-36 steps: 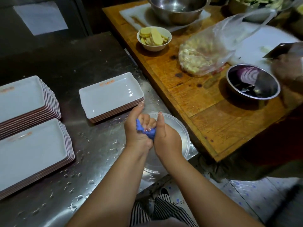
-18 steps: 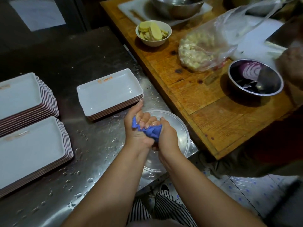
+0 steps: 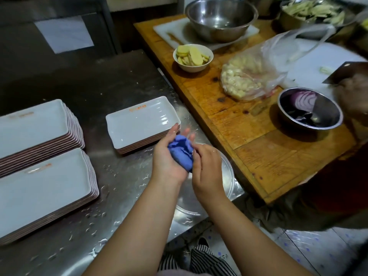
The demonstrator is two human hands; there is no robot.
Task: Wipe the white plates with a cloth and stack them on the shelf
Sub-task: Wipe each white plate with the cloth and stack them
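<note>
Cloth: your left hand (image 3: 167, 156) cups the bunched blue cloth (image 3: 181, 154); your right hand (image 3: 207, 166) pinches it.
Plates: three white stacks (image 3: 142, 122) on the wet bench (image 3: 111, 176), beside your hands.

Blue cloth (image 3: 182, 152), bunched. White plates (image 3: 139, 120) with brown-edged rims and an orange mark; purple-and-white striped onion (image 3: 302, 101). Black-and-white stripes on the apron (image 3: 209, 261).

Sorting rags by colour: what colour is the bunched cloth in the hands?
Blue: the bunched cloth, seen in the head view.
</note>
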